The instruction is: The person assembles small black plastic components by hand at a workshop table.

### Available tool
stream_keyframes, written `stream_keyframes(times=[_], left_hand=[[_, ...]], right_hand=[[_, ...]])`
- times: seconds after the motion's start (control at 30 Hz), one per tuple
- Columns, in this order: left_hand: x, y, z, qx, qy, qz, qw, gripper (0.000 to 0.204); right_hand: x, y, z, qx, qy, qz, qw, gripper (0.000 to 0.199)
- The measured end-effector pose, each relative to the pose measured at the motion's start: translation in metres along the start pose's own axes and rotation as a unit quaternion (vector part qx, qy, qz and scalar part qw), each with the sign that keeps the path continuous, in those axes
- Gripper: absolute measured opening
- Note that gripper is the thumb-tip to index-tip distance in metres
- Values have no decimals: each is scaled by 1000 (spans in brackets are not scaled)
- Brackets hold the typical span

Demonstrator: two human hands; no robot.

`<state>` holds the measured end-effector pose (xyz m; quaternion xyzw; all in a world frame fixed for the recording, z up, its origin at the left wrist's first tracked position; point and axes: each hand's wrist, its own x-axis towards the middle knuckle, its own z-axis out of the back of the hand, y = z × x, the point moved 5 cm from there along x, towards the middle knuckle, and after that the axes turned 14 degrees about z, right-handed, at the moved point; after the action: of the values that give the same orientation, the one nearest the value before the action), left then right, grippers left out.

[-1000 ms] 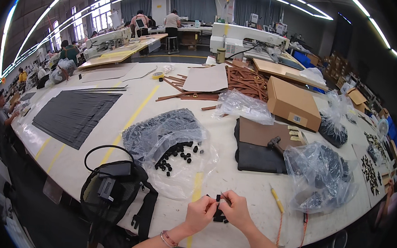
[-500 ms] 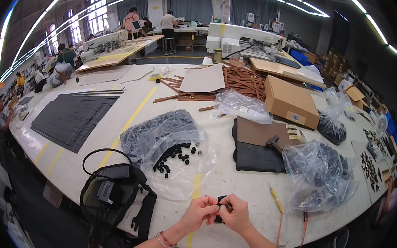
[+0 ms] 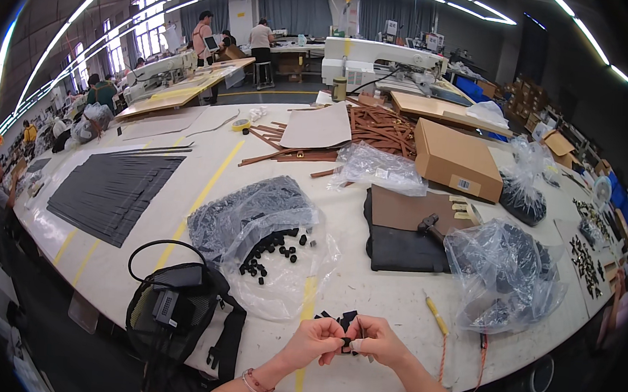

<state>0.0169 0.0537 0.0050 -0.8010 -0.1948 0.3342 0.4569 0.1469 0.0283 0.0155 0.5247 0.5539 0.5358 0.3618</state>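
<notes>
A small black piece (image 3: pixel 346 342) pinched near the front edge of the worktop (image 3: pixel 401 297)

The left hand (image 3: pixel 314 342) and the right hand (image 3: pixel 382 340) meet just in from the worktop's near edge, right of its middle. Fingers of both are drawn narrow and close on the small black piece, which lies between their tips and is partly hidden by them. Dark scraps (image 3: pixel 347 319) show just beyond the fingertips. Bracelets (image 3: pixel 257 383) circle the left wrist.

Toward the near left edge sits a black mesh bag (image 3: pixel 142 315), a dark box-shaped device (image 3: pixel 166 306) on it. Between that and the worktop's middle, a clear plastic bag (image 3: pixel 251 213) lies open, with loose black bits (image 3: pixel 274 250) at its mouth. To the right of the hands, a yellow-handled tool (image 3: pixel 436 316) lies near the front edge. Farther in, a hammer (image 3: pixel 431 224) rests on a brown sheet (image 3: pixel 397 209), beside another plastic bag (image 3: pixel 501 282) nearer the right edge.

Along the far edge, a closed cardboard box (image 3: pixel 455 156) stands by a heap of brown strips (image 3: pixel 380 131), partly covered by a pale sheet (image 3: pixel 317 127). Black strips (image 3: pixel 114 193) are spread toward the left edge.
</notes>
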Motion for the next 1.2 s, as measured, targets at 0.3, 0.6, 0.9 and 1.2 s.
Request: stream_keyframes(times=[0.3,0.6,0.9,1.2], left_hand=[[-1,-8,-17,378,-233,-304,843,10],[18,0,15,-153,-56,-30,986,6],[16,17,8,-193,12,66,979,16],[10,16,-3,-259,76,164,949,15]], right_hand=[[1,4,-4,-257,-92,79,959,11],[2,9,-2,-128,-11,-43,991,16],[-8,-12,0,-46,57,-87,993,12],[-5,0,-2,-60,115,-88,988,10]])
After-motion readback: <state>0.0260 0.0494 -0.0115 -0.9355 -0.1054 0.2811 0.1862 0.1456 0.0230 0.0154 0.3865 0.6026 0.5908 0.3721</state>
